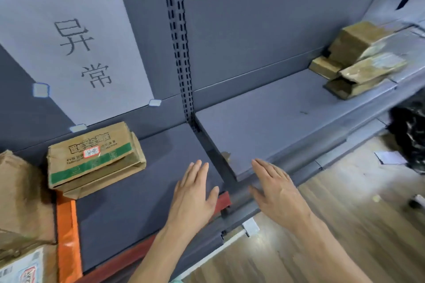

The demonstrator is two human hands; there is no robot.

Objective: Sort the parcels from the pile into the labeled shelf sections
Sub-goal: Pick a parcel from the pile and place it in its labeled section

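A brown cardboard parcel (92,156) with a green stripe and a small red-edged sticker lies on the left shelf section (138,202), under a white paper label (76,53) with two handwritten characters. My left hand (193,193) hovers flat over that shelf to the right of the parcel, fingers apart, holding nothing. My right hand (276,193) is also flat and empty, over the front edge of the right shelf section (264,122). Several brown parcels (354,60) are stacked at the far right of that shelf.
More brown parcels (20,202) sit at the far left, beside an orange shelf edge strip (67,236). A perforated upright post (179,41) divides the two sections. Wooden floor (333,225) lies to the right, with a black bag (409,135) and a paper scrap on it.
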